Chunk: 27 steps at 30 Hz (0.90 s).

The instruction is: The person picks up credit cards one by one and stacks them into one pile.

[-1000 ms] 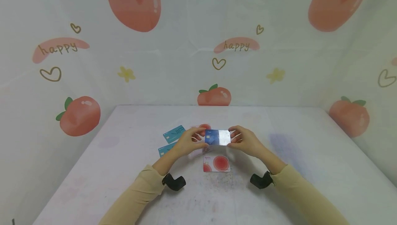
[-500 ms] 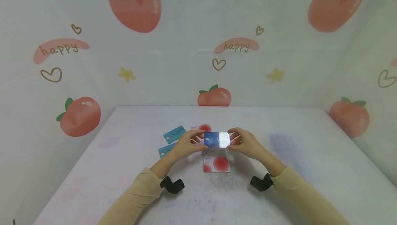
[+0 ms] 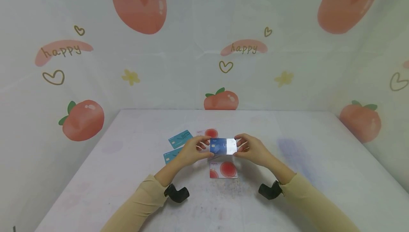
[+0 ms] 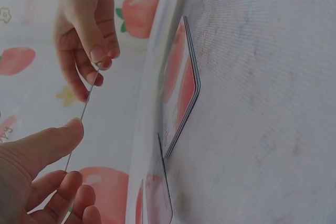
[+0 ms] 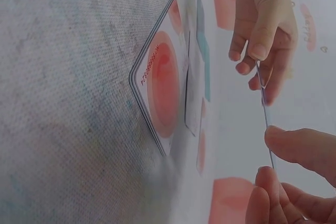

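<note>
A blue bank card (image 3: 222, 146) with a chip and a bright, glossy right half is held above the table between both hands. My left hand (image 3: 193, 151) pinches its left edge between thumb and fingers. On the right edge, my right hand (image 3: 254, 149) pinches it likewise. The wrist views show the card edge-on as a thin line, well above the table. Just below it in the head view lies a neat stack of cards, topped by a white card with red circles (image 3: 223, 170); its layered edges (image 5: 148, 114) show in the right wrist view.
Two teal cards lie to the left, the upper one (image 3: 180, 139) in full view and the lower one (image 3: 172, 154) partly behind my left hand. Another white-and-red card (image 3: 207, 132) lies behind the blue card. A patterned curtain (image 3: 179, 54) encloses the table (image 3: 223, 207).
Both hands have brought the blue card slightly lower in the head view, toward the stack. The grip on it is the same, and the cards on the table have stayed put.
</note>
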Tool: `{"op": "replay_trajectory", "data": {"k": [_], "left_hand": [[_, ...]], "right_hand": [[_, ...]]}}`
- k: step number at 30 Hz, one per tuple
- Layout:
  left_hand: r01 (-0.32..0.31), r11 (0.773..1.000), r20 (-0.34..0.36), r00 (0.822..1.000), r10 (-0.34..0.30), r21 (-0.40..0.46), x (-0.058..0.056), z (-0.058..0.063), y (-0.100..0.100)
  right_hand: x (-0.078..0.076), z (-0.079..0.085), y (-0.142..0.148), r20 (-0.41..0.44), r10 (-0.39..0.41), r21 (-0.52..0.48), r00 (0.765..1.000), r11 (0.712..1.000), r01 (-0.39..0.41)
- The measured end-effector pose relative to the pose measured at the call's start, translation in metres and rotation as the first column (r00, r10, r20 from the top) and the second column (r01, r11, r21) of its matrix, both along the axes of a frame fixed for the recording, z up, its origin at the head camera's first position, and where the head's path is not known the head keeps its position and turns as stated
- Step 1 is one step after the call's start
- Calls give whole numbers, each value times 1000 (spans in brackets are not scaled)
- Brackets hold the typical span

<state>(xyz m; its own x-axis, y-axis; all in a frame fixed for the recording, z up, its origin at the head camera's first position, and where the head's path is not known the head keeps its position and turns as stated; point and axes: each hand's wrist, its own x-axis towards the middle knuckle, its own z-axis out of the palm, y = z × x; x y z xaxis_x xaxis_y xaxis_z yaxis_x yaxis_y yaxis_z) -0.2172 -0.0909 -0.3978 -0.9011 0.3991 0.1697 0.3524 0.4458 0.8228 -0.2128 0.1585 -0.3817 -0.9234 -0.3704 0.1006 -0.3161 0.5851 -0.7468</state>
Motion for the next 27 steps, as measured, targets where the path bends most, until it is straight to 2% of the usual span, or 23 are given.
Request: {"op": "replay_trajectory", "data": {"k": [4, 15, 27], "left_hand": [[-7, 1000, -14, 1000, 7, -10, 1, -1, 0], [-28, 999, 21, 999, 29, -35, 6, -1, -1], [-29, 998, 19, 999, 30, -55, 10, -2, -2]], "right_hand": [[1, 0, 0, 7, 0, 0, 1000, 1000, 0], [5, -1, -2, 61, -30, 24, 998, 999, 28], [8, -2, -1, 60, -7, 27, 998, 1000, 5]]}}
